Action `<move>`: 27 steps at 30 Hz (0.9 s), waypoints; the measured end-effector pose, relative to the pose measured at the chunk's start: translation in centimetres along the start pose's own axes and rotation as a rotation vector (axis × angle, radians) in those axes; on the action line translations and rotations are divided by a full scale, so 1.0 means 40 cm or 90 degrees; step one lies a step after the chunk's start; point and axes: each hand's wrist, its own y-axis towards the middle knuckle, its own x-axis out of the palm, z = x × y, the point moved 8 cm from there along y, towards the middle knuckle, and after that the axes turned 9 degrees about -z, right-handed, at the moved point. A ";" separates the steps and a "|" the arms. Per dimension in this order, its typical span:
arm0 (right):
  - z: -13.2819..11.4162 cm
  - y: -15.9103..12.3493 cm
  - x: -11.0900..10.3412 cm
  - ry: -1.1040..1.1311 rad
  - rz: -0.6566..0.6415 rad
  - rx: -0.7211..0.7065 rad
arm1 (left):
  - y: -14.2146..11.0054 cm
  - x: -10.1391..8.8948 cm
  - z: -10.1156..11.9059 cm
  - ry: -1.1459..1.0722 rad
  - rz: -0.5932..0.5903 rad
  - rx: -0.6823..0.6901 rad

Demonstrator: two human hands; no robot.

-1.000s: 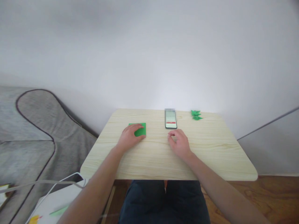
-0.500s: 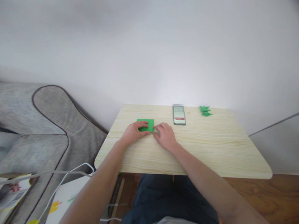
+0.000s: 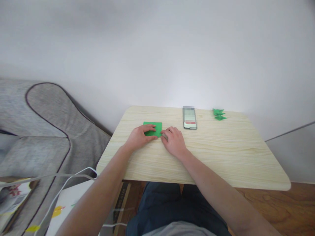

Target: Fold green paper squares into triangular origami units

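A green sheet of paper (image 3: 158, 125), rectangular and seemingly folded, lies flat on the pale wooden table (image 3: 209, 157). My left hand (image 3: 140, 136) rests on its left part, with the fingers stretched over the paper and the thumb apart from them near the lower edge. At the right edge, my right hand (image 3: 174, 141) has bent fingers, with its thumb and index finger closed at the lower right corner. The fingers cover part of the sheet's middle and that corner.
A phone (image 3: 190, 118) with a blurred screen lies beyond my right hand. Pointed green folded-paper pieces (image 3: 219, 114) sit at the back right. A grey sofa (image 3: 49, 114) stands left of the table. White cables (image 3: 71, 176) run across at lower left. Behind is a white wall (image 3: 157, 59).
My view has shifted slightly, so the table's back edge appears higher. Both hands stay at the green paper in nearly the same pose, with the right fingertips still at its right edge.
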 end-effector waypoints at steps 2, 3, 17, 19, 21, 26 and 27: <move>0.001 0.001 0.000 0.000 0.003 0.002 | -0.003 0.002 0.007 0.017 0.012 0.010; 0.002 0.002 0.000 0.000 0.005 0.004 | -0.004 0.002 0.010 0.026 0.020 0.016; 0.006 0.006 0.002 0.012 0.023 0.019 | -0.019 0.017 0.040 0.025 0.085 0.087; 0.008 0.008 0.002 0.017 0.023 0.025 | -0.021 0.018 0.042 0.013 0.093 0.090; 0.012 0.012 0.002 0.027 0.019 0.036 | -0.022 0.018 0.040 0.005 0.096 0.082; 0.018 0.025 0.001 0.042 0.017 0.051 | -0.022 0.015 0.028 0.002 0.088 0.051; 0.018 0.028 0.001 0.043 0.018 0.054 | -0.021 0.014 0.024 -0.001 0.085 0.045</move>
